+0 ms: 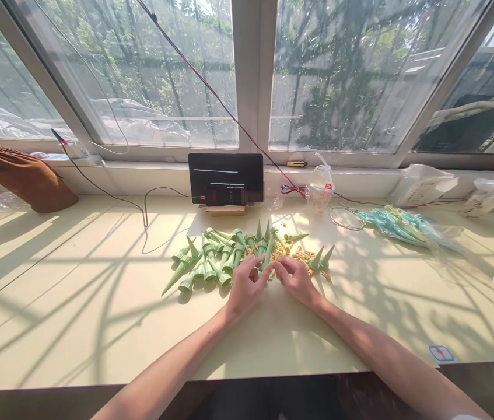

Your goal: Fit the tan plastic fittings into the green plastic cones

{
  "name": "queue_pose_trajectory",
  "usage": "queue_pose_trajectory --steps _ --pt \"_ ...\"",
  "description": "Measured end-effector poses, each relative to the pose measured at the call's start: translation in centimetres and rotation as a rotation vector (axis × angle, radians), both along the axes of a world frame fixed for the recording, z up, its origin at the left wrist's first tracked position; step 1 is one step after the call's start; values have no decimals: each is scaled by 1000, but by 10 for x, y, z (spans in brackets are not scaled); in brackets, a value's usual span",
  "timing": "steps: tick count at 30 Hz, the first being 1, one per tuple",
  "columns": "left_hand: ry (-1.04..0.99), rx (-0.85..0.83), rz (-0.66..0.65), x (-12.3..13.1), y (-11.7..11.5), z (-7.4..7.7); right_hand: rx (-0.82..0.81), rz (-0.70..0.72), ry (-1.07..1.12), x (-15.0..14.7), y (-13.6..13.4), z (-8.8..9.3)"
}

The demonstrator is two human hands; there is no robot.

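Note:
My left hand (249, 281) is closed at the front of a pile of green plastic spikes (209, 271), with a pointed green spike (268, 248) rising from between its thumb and fingers. Just right of it, my right hand (295, 281) is pinched, fingertips almost meeting the left ones; what they hold is too small to make out. Small yellowish pegs (303, 255) lie scattered behind and around both hands. Two green cones (321, 259) stand point up to the right of my right hand. Ribbed collars show on many of the spikes lying left.
Behind the pile a phone (224, 196) leans against a dark tablet (227, 166). A brown drawstring bag (32, 178) lies far left. Bagged turquoise items (404, 226) and a coiled cable (343, 219) are at right. A yellow cutter (296, 164) rests on the windowsill.

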State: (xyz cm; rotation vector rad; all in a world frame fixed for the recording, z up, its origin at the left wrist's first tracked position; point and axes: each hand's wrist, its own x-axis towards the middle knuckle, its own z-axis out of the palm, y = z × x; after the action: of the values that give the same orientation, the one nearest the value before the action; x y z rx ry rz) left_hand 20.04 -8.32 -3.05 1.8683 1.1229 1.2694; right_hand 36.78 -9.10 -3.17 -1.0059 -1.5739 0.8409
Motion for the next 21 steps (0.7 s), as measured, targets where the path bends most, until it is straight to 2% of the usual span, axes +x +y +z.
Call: queue_pose_trajectory --steps 10,16,21 --pt "-43 -84 32 1 -2 2 362 -77 -354 5 5 -3" --pt "-42 -110 1 5 -4 10 496 -185 -336 4 8 -2" --pt "-76 -137 -30 5 -5 12 490 -234 -287 4 8 2"
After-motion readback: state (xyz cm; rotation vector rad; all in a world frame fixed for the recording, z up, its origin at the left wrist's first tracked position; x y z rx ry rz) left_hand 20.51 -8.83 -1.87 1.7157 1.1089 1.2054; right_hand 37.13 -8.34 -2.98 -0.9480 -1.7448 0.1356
